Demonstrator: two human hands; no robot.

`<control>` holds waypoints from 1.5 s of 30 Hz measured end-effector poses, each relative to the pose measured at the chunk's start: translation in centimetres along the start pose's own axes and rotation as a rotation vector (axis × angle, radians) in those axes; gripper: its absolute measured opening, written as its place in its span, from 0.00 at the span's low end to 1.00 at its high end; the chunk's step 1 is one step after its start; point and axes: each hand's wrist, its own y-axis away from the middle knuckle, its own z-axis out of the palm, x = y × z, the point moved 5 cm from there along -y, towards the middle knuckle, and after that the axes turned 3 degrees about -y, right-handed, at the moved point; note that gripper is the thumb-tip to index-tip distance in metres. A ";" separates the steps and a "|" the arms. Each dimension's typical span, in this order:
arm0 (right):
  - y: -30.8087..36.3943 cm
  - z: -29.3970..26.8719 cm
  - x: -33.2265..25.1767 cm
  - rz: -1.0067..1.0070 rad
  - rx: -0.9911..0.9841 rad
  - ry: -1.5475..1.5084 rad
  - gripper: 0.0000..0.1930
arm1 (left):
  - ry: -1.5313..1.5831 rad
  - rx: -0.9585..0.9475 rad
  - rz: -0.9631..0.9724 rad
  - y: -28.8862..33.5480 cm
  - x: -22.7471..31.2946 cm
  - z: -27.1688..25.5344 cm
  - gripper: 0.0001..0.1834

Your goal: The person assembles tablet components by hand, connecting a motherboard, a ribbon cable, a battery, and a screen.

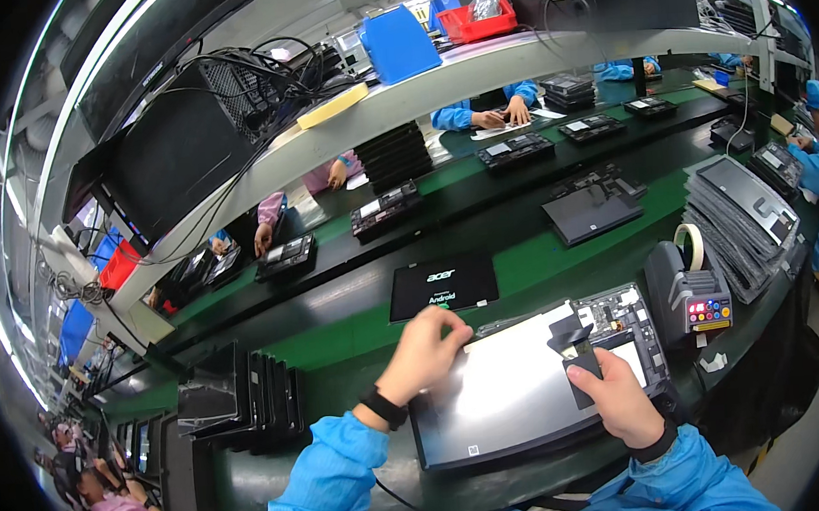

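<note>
In front of me lies an opened tablet (pixel 504 391), its broad silver metal back tilted slightly and a bare circuit board (pixel 613 317) along its right side. My left hand (pixel 423 354) is over the tablet's upper left edge, fingers curled together; whatever they pinch, if anything, is hidden. Between thumb and fingers of my right hand (pixel 621 397) is a flat black piece (pixel 579 376), held above the silver back near the board. Its upper end has a folded black flap. I cannot make out its exact kind.
A tablet with a lit screen (pixel 443 288) lies just beyond. To the right stand a tape dispenser (pixel 697 297) and stacked grey padded sheets (pixel 740 223). Black panels (pixel 239 396) stand upright at left. Opened devices (pixel 516 150) line the far belt, with other people working there. A shelf (pixel 510 59) hangs overhead.
</note>
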 end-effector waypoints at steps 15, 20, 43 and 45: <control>0.6 -0.2 -0.8 -0.047 0.100 0.044 0.11 | -0.391 0.235 -0.411 10.7 -22.0 0.4 0.12; 0.6 -0.3 -0.7 -0.041 0.114 0.011 0.13 | -0.186 0.176 -0.578 10.3 -22.2 1.3 0.09; 4.7 -6.3 -11.5 -0.243 0.023 -0.310 0.28 | 0.324 -0.504 -0.035 -5.5 9.5 1.7 0.22; 4.7 -6.5 -12.4 -0.181 0.028 -0.209 0.25 | 0.150 -0.642 0.072 -7.0 11.7 4.6 0.24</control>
